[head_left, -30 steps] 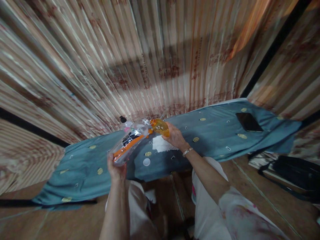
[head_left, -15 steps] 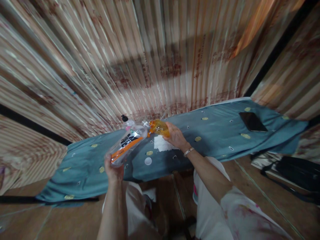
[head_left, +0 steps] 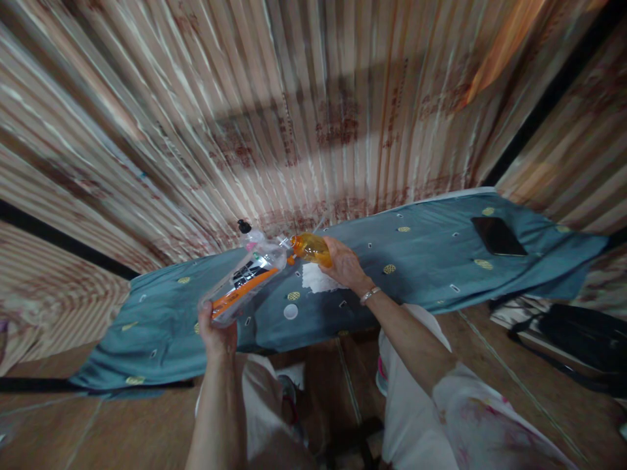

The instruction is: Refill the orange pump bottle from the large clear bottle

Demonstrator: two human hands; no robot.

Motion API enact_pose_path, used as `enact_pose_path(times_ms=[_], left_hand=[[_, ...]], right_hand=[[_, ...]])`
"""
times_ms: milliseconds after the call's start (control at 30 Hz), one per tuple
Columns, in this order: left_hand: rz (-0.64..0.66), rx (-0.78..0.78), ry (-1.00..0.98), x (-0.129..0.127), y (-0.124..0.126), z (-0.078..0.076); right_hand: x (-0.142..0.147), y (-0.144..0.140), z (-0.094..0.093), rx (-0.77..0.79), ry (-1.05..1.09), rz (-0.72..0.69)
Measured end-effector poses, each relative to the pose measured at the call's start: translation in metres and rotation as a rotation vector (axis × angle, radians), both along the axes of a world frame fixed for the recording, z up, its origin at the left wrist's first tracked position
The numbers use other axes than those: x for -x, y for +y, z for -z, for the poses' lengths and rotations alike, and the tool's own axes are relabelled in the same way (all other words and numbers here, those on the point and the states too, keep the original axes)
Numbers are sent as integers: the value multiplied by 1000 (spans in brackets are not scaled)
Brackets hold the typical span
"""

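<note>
My left hand (head_left: 219, 331) is closed around the base of a large clear plastic bottle (head_left: 249, 282) with an orange and black label. That bottle is tilted, its neck pointing up and to the right. In my right hand (head_left: 341, 262) is a smaller bottle (head_left: 312, 249) of see-through amber plastic, lying nearly level. The two necks meet mouth to mouth, or almost; whether they touch I cannot tell. Behind the large bottle stands a clear bottle with a black top (head_left: 243, 226), partly hidden. White tissue (head_left: 317, 278) lies beneath my right hand.
A blue-green patterned cloth (head_left: 421, 261) covers the narrow table. A white round cap or disc (head_left: 290, 312) lies near its front edge, and a dark phone or tablet (head_left: 498, 236) at the right. A black bag (head_left: 578, 339) is at the lower right. Striped sheeting (head_left: 313, 130) hangs behind.
My left hand and the base of the large bottle have shifted slightly left, and the bottle lies a little flatter. The amber bottle stays almost in place, still in my right hand.
</note>
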State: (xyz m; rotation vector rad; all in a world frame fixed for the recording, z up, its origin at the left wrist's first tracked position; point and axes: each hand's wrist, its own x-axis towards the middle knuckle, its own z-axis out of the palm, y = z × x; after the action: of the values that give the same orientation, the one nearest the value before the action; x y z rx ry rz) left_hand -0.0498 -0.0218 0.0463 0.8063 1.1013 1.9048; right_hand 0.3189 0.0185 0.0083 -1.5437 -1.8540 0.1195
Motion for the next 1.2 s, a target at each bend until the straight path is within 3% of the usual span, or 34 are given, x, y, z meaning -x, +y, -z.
enact_pose_path(times_ms=[567,933,1200], left_hand=[[-43,-65,31,2,0,-6],[-94,-6,35,1,-8,-9],[-128,22,104,-1,-12,-16]], right_hand=[[1,-1,1,20,-17,-6],[-1,-8,-8,50,1,-39],[-7,-7,3,-11,-40,-34]])
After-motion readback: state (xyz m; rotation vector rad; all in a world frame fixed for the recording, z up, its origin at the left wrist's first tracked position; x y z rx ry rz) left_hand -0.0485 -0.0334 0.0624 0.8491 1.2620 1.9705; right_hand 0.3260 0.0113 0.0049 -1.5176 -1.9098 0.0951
